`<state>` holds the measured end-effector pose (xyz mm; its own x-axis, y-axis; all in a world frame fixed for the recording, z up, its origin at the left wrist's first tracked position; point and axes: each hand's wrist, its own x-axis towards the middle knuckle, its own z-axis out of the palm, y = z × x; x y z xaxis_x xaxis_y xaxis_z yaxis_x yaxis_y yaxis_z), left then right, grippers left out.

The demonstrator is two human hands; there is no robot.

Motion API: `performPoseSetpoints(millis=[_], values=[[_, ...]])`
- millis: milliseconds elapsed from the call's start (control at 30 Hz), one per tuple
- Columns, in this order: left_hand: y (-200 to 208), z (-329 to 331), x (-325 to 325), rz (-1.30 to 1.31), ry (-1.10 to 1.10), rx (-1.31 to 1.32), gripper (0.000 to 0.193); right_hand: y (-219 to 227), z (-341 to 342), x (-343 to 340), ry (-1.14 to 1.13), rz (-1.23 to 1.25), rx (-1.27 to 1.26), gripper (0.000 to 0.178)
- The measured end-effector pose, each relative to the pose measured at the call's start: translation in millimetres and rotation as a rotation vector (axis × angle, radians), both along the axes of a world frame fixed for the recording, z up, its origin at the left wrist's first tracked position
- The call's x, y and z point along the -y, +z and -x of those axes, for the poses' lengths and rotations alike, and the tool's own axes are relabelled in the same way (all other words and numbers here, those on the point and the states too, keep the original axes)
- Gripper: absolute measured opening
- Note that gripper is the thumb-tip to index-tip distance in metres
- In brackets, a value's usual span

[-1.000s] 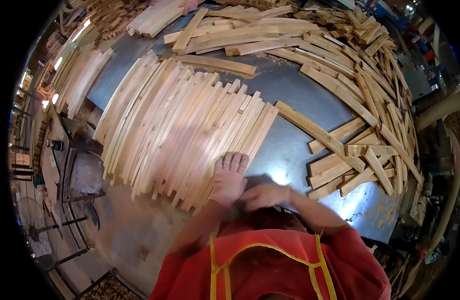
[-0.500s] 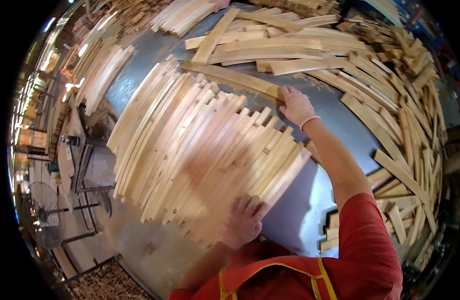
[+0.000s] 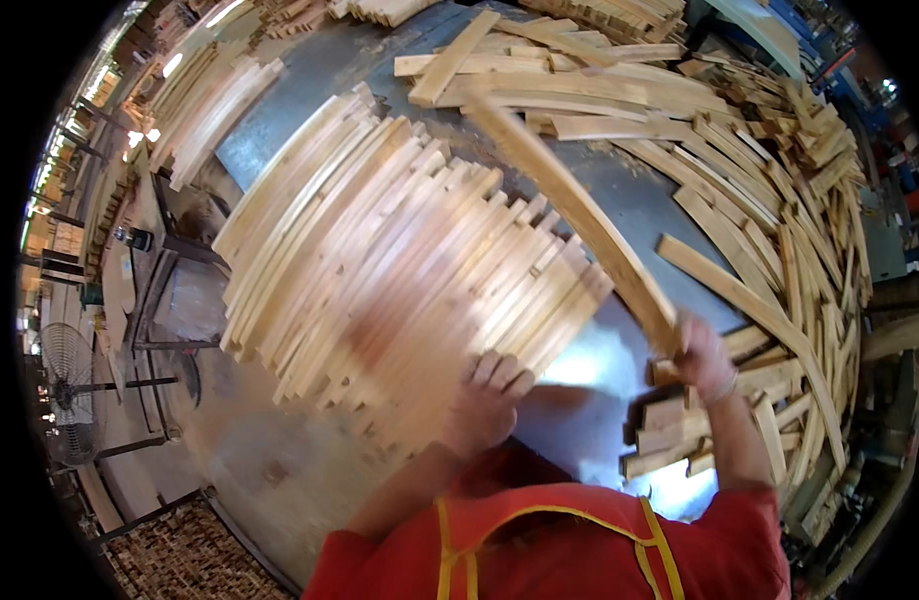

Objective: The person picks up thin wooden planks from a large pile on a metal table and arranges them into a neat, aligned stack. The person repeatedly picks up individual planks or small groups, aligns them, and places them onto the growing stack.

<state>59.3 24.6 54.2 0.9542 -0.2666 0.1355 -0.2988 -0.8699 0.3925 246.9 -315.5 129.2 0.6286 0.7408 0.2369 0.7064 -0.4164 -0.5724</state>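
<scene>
My right hand [image 3: 705, 358], in a light glove, grips the near end of a long wooden plank [image 3: 595, 225]. The plank slants away to the far left, lifted and smeared a little by motion. My left hand [image 3: 488, 405] rests at the near right end of a wide row of narrow wooden strips [image 3: 380, 230]. Its fingers lie stretched over the strip ends, apart from one another. The strips lie side by side on a grey metal table [image 3: 635, 195], their ends uneven. A blurry haze covers the row's near part.
Loose planks [image 3: 590, 90] lie piled at the far side, and more boards [image 3: 770, 300] heap along the right. Short pieces [image 3: 670, 430] sit near my right arm. Another strip stack [image 3: 220, 115] is at the far left. A fan [image 3: 68, 395] stands on the left.
My right hand has drawn back toward me and to the right, swinging the plank off the table beyond the row. My left hand stays at the strip ends.
</scene>
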Motion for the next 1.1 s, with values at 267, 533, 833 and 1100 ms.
performPoseSetpoints(millis=[267, 533, 833, 1100], values=[[12.3, 13.9, -6.8, 0.005, -0.068, 0.064, 0.059, -58.3, 157.9, -75.7, -0.74, -0.821, -1.24, 0.039], [-9.3, 79.2, -58.0, 0.085, 0.251, 0.029, 0.055, -92.7, 263.6, -179.6, -0.509, 0.295, -0.938, 0.08], [-9.1, 96.7, -1.8, -0.15, -0.025, 0.147, 0.048, -101.2, 197.5, -126.4, -0.648, -0.337, -1.213, 0.063], [-113.2, 67.3, -9.6, -0.834, -0.313, 0.287, 0.025, -128.4, 141.0, -161.9, -0.675, -0.124, -1.212, 0.056]])
